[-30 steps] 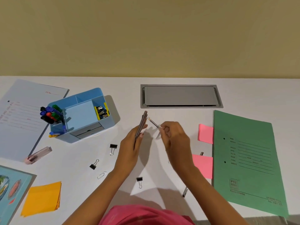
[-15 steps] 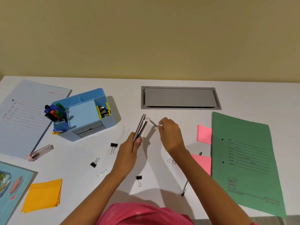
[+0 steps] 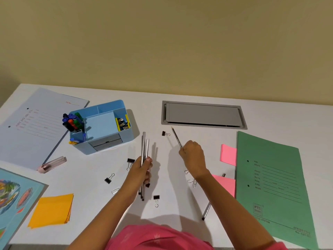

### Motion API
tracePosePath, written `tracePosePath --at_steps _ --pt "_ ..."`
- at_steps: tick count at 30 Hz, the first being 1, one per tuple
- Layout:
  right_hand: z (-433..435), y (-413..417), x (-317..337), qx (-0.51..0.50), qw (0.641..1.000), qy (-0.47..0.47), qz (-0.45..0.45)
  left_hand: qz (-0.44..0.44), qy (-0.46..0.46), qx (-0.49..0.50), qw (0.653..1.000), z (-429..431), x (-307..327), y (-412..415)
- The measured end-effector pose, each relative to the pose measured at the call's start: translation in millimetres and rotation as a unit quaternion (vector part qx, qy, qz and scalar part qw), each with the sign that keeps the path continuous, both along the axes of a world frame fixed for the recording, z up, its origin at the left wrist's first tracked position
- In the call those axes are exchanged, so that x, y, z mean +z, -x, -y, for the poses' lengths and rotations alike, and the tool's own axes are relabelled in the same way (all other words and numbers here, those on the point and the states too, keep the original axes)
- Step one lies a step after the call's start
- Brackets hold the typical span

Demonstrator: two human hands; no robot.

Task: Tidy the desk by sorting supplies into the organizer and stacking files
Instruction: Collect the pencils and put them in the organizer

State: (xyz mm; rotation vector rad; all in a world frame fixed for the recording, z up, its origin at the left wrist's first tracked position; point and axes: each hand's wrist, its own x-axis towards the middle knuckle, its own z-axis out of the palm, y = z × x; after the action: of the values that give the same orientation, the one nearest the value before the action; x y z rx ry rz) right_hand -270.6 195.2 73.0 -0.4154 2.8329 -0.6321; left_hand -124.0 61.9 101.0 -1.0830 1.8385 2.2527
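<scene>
Gathering pencils right of the organizer (image 3: 127,137) — left hand (image 3: 142,171) grips a bundle (image 3: 144,145), right hand (image 3: 193,155) apparently pinches one pencil (image 3: 177,137) — add it next.

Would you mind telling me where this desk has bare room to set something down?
Bare: the strip along the wall behind the blue organizer and grey hatch, and the gap between them. Crowded: binder clips and paper clips scatter mid-desk; the green file and pink notes fill the right.

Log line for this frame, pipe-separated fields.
left hand: grips pencil bundle | right hand: holds single pencil | organizer: holds markers, binder clips | green file, pale blue file: apart, unstacked
</scene>
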Motion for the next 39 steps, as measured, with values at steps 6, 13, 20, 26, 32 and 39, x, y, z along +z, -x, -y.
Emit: tracePosePath --at_steps 6,13,20,26,32,39 --pt "9 -60 49 0.0 0.96 0.221 0.171 -0.034 -0.212 0.078 0.974 -1 7 -3" --pt "15 -116 52 0.029 0.948 0.251 0.192 -0.063 -0.251 0.067 0.964 -13 19 -20" --pt "-16 -120 41 -0.068 0.93 0.29 0.213 -0.027 -0.224 0.072 0.972 -15 12 -35" --pt "-89 -104 -4 -0.259 0.951 0.095 0.141 -0.012 -0.237 0.084 0.968 -20 13 -41" --pt "-109 -114 -18 -0.31 0.939 -0.025 0.144 0.002 -0.246 0.079 0.966 -19 10 -48" --pt "-95 -121 -9 -0.293 0.939 -0.003 0.178 0.011 -0.246 0.06 0.967 -15 10 -53"
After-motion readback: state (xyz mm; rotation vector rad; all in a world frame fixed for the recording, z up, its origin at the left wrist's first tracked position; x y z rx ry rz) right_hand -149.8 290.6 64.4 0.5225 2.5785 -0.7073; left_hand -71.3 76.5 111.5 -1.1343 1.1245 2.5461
